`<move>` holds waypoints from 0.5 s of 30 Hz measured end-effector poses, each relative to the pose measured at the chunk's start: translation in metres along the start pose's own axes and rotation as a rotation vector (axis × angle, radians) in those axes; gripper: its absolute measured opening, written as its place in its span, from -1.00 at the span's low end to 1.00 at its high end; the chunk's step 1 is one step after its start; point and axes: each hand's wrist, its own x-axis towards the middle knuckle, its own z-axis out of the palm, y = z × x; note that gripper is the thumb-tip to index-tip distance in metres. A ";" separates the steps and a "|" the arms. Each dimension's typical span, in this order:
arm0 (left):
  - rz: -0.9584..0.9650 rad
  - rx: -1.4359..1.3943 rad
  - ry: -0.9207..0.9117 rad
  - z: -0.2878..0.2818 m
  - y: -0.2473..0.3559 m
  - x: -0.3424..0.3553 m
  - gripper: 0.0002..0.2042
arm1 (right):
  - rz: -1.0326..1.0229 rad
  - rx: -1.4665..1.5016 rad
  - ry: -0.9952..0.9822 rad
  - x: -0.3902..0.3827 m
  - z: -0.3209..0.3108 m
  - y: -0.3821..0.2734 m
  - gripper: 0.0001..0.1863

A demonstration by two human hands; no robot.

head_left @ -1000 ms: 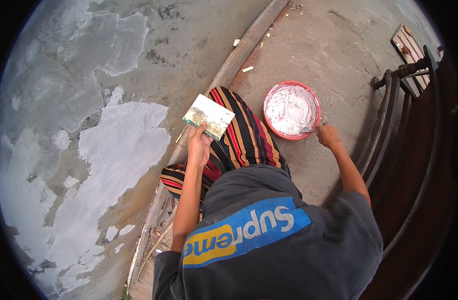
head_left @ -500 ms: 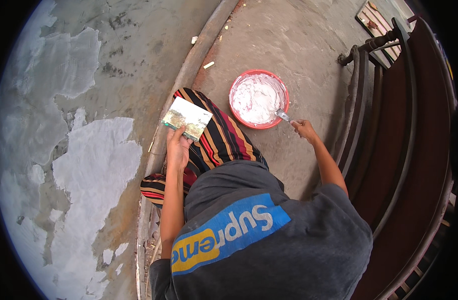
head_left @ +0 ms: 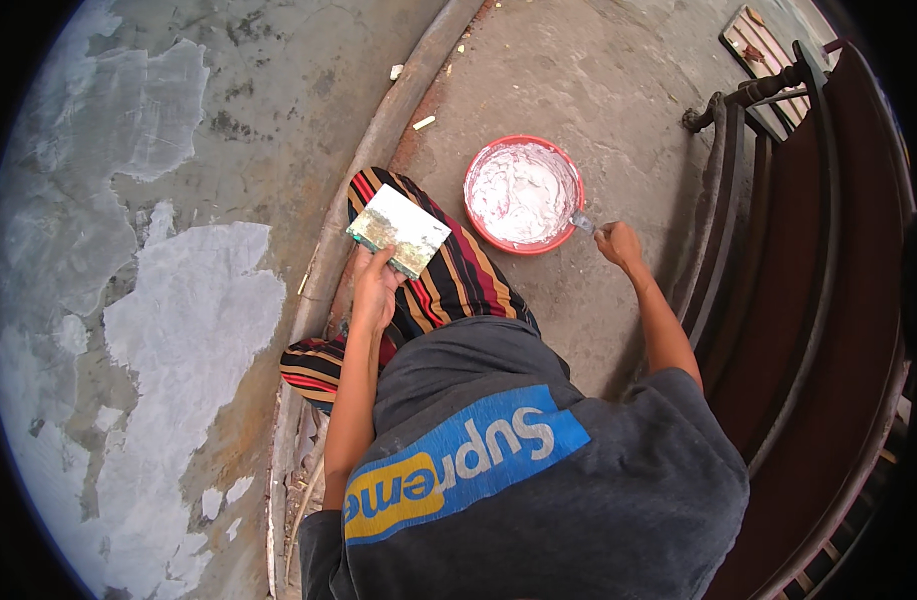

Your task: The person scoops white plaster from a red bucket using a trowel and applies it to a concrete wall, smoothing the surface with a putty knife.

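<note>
My left hand (head_left: 374, 292) grips a thin rectangular board (head_left: 398, 224), white with a stained lower part and green along one edge, over my striped-trousered leg (head_left: 468, 280). Beside that leg stands a red bowl (head_left: 524, 138) of white, creamy paste (head_left: 518, 192). Closed round a putty knife (head_left: 586, 223) is my right hand (head_left: 618, 243), just outside the bowl's right side, with the blade at the rim.
On my left is a grey plastered surface (head_left: 193, 300) with pale patches, edged by a long raised ledge (head_left: 398, 100). A dark wooden bench (head_left: 818, 300) runs along my right. A slatted panel (head_left: 748, 40) and small white scraps (head_left: 424, 122) lie farther off.
The view has shifted, moving the scene leftward in the picture. The knife has moved outward from the paste toward the bowl's right rim. My left hand still holds the board.
</note>
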 end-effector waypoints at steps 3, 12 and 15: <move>0.011 -0.020 0.010 0.004 0.000 -0.004 -0.54 | -0.065 -0.050 0.071 -0.003 -0.016 -0.013 -0.70; -0.002 -0.062 0.026 0.009 -0.003 -0.010 -0.54 | -0.424 -0.436 0.103 -0.018 -0.007 -0.022 -0.52; 0.001 -0.059 0.025 0.006 -0.006 -0.010 -0.54 | -0.418 -0.443 0.076 -0.026 -0.005 -0.015 -0.50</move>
